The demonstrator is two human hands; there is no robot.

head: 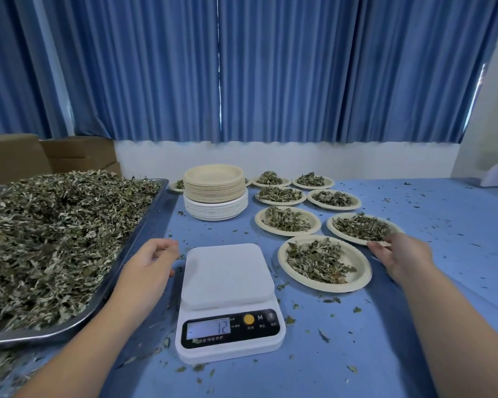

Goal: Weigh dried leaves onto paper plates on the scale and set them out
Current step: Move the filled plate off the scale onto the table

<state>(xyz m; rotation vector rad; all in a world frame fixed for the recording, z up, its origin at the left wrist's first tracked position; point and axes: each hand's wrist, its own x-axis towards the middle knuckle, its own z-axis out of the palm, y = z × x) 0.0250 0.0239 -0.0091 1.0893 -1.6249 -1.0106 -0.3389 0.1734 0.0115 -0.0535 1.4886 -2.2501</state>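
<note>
My right grip (pixel 400 255) is open, fingers nearly straight, the fingertips (pixel 378 245) touching the near rim of a plate (pixel 330 225) that sits flat on the table (pixel 414 340) with a portion of leaves on it. It has hold of nothing that I can see. Just to the left of this grip, a little nearer me, lies a second plate (pixel 360 272), also filled and flat on the table. Its far edge is close to the first plate, and I cannot tell whether they touch. Beyond both, further from the grip, more filled plates (pixel 316 222) stand in rows toward the wall.

My left grip (pixel 153 258) hovers above the table, fingers loosely curled and slack, with nothing in them. The scale (pixel 227 303) is just to its right, between my two grips. Its white platform is bare and the display reads 12. Just to the left of this grip runs the edge of the metal tray (pixel 26 337), heaped high with loose leaves (pixel 55 239).

Beyond the left grip, past the far end of the scale, stands a stack of unused plates (pixel 215 193), tan ones on top of white ones. Crumbs of leaf are scattered over the blue table around the scale and the plates. Blue curtains (pixel 270 67) hang behind, and cardboard boxes (pixel 78 153) stand beyond the tray.
</note>
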